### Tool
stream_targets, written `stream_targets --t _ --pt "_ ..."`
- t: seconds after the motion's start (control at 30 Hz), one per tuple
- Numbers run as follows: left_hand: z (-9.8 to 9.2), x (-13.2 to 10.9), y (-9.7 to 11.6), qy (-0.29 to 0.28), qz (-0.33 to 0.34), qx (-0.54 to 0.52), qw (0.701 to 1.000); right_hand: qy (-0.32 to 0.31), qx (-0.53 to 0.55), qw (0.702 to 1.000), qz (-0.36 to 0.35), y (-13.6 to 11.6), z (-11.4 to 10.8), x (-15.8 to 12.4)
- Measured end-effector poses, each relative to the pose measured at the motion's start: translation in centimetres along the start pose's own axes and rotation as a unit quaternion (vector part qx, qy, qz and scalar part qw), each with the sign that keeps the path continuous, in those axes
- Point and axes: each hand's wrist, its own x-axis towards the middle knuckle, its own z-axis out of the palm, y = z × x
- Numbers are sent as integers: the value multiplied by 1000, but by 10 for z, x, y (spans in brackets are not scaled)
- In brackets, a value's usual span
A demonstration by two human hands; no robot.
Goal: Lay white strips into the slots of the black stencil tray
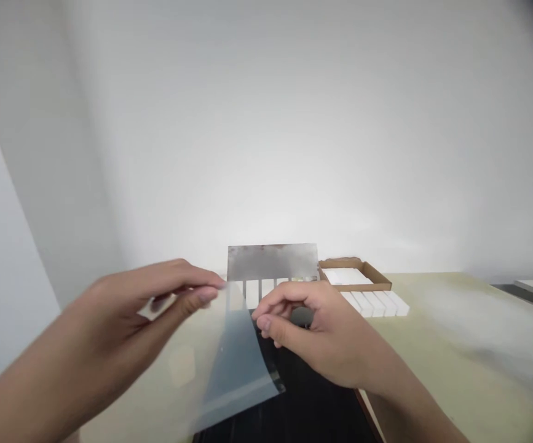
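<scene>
A thin see-through plastic sheet (236, 369) hangs tilted in front of me, its lower edge over a black flat surface (316, 406). Near its top corner, thumb and forefinger of my left hand (155, 307) are pinched together on it. My right hand (310, 320) is also closed in a pinch, with its fingertips at the sheet's right edge. Part of the black surface shows bluish through the film. Behind the hands stands a grey, shiny metal-like panel (270, 261) with upright slots low down, and white pieces show through these.
An open cardboard tray (379, 280) holding flat white items stands at the back right. In front of it lies a row of several white boxes (377, 303) on the pale yellow-green table (432, 357). A whitish blurred patch covers the table's right side. A plain wall rises behind.
</scene>
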Motion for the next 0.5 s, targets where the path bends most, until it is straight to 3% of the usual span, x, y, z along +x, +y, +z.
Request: stream_targets --t 0.13,0.2,0.33,0.4,0.5 --pt "10 2 11 -85 23 -34 996 -5 -2 1000 -17 7 4 4" --pt "6 -5 8 -107 13 -55 993 48 -53 996 -57 11 8 9" --pt "-8 -19 -7 -166 37 -115 979 169 -162 958 -167 16 11 12" --pt "-9 -14 -12 -165 31 -137 976 186 -141 946 -225 15 12 9" --pt "5 4 -16 -130 -24 -198 971 172 -105 931 -304 12 16 2"
